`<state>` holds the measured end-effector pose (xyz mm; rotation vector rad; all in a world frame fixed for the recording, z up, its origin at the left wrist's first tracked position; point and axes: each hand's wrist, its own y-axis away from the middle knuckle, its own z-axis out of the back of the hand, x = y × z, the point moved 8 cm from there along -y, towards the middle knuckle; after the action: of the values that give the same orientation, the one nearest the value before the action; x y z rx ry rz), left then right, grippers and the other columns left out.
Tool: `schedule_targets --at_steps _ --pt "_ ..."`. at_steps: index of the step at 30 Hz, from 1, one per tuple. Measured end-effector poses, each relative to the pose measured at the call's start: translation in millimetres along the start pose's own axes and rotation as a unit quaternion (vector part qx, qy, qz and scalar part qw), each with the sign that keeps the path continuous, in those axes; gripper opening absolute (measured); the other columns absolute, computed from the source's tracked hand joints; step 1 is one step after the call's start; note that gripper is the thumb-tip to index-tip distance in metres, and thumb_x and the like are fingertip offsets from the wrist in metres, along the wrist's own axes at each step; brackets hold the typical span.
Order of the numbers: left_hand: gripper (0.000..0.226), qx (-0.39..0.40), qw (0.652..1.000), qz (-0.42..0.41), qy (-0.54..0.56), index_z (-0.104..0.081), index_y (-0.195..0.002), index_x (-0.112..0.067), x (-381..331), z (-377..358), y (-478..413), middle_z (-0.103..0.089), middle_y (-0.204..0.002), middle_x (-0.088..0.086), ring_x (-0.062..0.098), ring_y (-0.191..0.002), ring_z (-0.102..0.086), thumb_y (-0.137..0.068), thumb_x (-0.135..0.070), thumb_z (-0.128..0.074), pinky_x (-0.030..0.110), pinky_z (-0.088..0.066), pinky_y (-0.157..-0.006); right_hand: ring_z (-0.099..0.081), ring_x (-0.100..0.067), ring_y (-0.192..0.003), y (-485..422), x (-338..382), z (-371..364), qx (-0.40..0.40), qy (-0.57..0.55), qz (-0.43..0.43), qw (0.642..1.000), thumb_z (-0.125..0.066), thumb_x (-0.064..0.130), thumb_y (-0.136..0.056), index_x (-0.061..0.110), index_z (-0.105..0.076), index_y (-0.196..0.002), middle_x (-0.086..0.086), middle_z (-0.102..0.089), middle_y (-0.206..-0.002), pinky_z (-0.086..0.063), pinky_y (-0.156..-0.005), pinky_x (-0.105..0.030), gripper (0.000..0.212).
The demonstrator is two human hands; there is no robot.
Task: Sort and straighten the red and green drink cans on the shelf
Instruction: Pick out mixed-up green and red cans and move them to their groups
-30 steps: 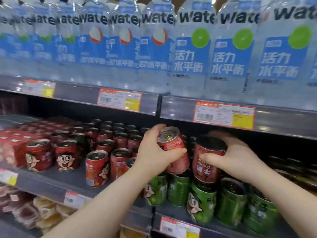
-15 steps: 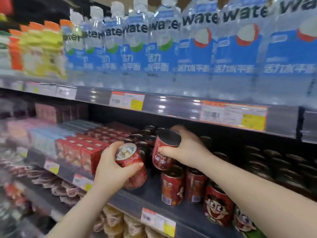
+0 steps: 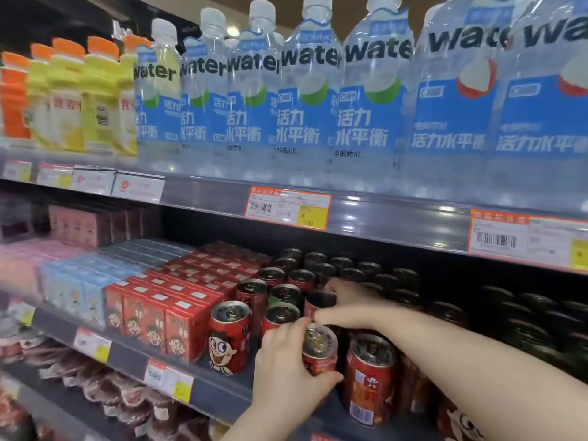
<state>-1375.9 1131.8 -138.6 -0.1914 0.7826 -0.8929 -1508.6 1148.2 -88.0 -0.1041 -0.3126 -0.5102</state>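
Cartons of red drink boxes fill the shelf to the left of my landmark, the cartoon-face can. That can stands upright at the shelf's front edge, just beside the nearest carton. Behind the landmark and a little to its right I can make out a green can standing among the red ones (the only green body I can pick out from here).

To the right of the landmark, my left hand comes up from below. Its fingers and thumb are curled round a tilted red can, whose silver lid faces me. The palm hides the base, so I cannot tell whether it rests on the shelf.

Right behind that, further from the landmark, my right hand reaches in from the right. It pinches a dark-lidded red can, with fingers over the far rim and thumb on the near side. The thumb tip is close to the left hand's forefinger.

Further right, at the front edge, a barcode can stands upright. Beyond it, rows of shadowed cans are too dark for me to tell their colour.
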Motion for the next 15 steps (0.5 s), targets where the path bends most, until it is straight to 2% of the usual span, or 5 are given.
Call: schedule_targets --at_steps 4,6,8,12,15 --pt "0.102 0.007 0.996 -0.028 -0.085 -0.023 -0.142 -0.035 1 1 -3 -0.028 -0.139 -0.012 0.013 -0.128 -0.027 -0.054 -0.082 -0.043 0.028 -0.027 -0.105 -0.055 -0.016 -0.096 -7 4 -6 0.082 0.014 0.003 0.997 -0.063 0.041 -0.074 0.019 -0.057 -0.116 -0.001 -0.060 -0.115 -0.047 -0.079 -0.026 0.048" --pt "0.103 -0.004 0.996 -0.045 -0.074 -0.030 -0.140 -0.036 2 9 -5 -0.026 -0.138 -0.011 0.011 -0.128 -0.027 -0.050 -0.086 -0.032 0.028 -0.025 -0.105 -0.053 -0.018 -0.112 -17 11 -6 0.102 0.023 0.004 0.994 -0.064 0.048 -0.073 0.021 -0.053 -0.126 -0.004 -0.054 -0.131 -0.045 -0.089 -0.028 0.061" --pt "0.094 -0.029 0.998 -0.052 -0.032 -0.042 -0.133 -0.034 6 22 -8 -0.035 -0.132 -0.014 0.008 -0.123 -0.033 -0.056 -0.084 -0.024 0.026 -0.027 -0.101 -0.051 -0.019 -0.118 -26 24 -3 0.083 -0.003 0.010 0.997 -0.062 0.049 -0.077 0.021 -0.050 -0.131 -0.003 -0.052 -0.135 -0.042 -0.099 -0.030 0.062" --pt "0.069 -0.115 0.989 -0.092 -0.015 -0.065 -0.110 -0.023 12 41 -21 -0.058 -0.112 -0.007 0.016 -0.109 -0.050 -0.071 -0.072 -0.035 0.032 -0.038 -0.090 -0.058 -0.021 -0.104 -45 52 -10 0.031 -0.020 0.014 0.999 -0.060 0.050 -0.079 0.015 -0.060 -0.112 -0.005 -0.061 -0.112 -0.043 -0.074 -0.028 0.048" --pt "0.083 -0.042 0.993 -0.092 -0.054 -0.057 -0.121 -0.025 11 28 -26 -0.049 -0.124 -0.010 0.011 -0.121 -0.038 -0.064 -0.076 -0.024 0.027 -0.030 -0.101 -0.059 -0.024 -0.105 -59 55 -28 0.039 -0.006 -0.036 0.999 -0.064 0.059 -0.071 0.011 -0.057 -0.114 -0.008 -0.059 -0.110 -0.040 -0.068 -0.025 0.065"
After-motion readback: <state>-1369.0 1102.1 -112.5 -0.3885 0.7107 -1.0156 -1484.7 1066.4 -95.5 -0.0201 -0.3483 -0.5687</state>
